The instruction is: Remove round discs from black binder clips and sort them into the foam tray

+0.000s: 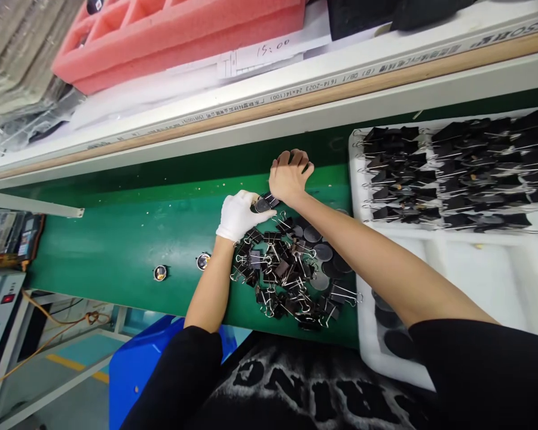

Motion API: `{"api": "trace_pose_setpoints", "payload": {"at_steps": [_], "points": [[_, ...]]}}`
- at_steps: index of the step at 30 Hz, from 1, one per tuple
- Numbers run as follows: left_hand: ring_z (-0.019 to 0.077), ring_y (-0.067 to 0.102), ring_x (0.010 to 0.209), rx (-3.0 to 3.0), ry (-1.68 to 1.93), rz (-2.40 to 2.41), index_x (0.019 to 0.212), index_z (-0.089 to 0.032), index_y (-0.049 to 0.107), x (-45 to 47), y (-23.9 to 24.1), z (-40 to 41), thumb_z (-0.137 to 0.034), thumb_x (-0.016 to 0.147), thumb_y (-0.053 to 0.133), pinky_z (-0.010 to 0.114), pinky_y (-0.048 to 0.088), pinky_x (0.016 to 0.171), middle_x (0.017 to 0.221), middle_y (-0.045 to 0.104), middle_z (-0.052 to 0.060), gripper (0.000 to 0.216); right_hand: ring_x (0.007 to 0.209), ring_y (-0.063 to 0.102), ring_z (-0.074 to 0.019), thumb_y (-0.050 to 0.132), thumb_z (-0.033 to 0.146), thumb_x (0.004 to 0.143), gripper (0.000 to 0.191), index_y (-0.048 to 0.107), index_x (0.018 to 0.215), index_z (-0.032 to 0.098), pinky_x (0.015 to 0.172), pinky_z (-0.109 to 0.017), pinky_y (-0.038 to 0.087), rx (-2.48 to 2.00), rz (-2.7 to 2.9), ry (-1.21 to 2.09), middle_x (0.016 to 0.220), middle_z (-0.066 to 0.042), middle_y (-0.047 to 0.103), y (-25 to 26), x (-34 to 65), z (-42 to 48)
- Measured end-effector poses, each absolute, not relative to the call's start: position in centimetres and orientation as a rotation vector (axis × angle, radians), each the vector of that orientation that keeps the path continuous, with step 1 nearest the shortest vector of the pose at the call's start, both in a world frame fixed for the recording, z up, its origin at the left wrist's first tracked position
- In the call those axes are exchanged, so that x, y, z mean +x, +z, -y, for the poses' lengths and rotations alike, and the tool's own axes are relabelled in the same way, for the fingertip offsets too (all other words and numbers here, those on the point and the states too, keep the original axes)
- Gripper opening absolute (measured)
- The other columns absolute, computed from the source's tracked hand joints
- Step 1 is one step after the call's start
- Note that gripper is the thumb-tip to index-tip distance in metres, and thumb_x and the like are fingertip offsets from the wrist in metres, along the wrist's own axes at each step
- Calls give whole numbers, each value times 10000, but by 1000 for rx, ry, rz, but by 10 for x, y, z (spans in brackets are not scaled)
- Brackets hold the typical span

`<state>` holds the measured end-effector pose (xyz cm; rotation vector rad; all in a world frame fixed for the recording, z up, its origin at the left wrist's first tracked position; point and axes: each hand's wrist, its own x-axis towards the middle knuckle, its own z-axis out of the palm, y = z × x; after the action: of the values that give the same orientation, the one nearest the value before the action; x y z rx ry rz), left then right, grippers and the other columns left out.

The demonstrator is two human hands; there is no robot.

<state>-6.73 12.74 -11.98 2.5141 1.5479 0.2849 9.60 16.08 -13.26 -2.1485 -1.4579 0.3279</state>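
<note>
My left hand (238,215), in a white glove, pinches a black binder clip with a dark round disc (264,203) on the green belt (116,239). My bare right hand (290,174) is curled closed just beyond it, gripping the same clip; something dark shows under its fingers. A loose pile of black binder clips (287,269) with silver wire handles lies right below both hands, mixed with several dark round discs (323,252).
A white foam tray (452,263) at the right holds rows of finished black clips (452,170). A pink foam tray (174,36) sits on the far shelf. Two small round metal parts (160,273) lie on the belt at left. A blue bin (134,370) stands below.
</note>
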Motion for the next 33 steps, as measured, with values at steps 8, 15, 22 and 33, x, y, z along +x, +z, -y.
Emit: {"api": "trace_pose_setpoints", "payload": {"at_steps": [8,15,22,33], "points": [[272,670,956,2542,254,-1584,1004,-198,708,-64,-121,-127,-761,779,758,378,448,857,1032,702,85,609,1452,321,-366,332,262,1077,344,556,1284,106,1178,-606,227,-2142,1428,317,1466,-238,454,-128,92,-158],[272,673,971,2533,234,-1629,1031,-214,696,-67,-112,-122,-711,848,709,378,462,854,1056,703,77,530,1484,288,-380,226,401,1105,429,497,1349,176,1149,-607,266,-2122,1458,570,1523,-222,404,-91,97,-150],[375,593,1262,2563,287,-1690,1415,-247,613,-87,-89,-108,-587,1037,447,515,457,997,1423,614,170,535,1070,657,-294,827,418,851,249,700,960,234,991,-449,496,-1787,2109,897,1044,-73,713,-57,125,-100],[426,630,1205,2574,0,-1651,1550,-233,542,-100,-70,-118,-541,1052,330,570,501,970,1336,617,248,623,999,715,-200,662,382,1043,244,701,1138,161,906,-405,612,-1806,1881,999,1127,-66,729,-62,145,-104]]}}
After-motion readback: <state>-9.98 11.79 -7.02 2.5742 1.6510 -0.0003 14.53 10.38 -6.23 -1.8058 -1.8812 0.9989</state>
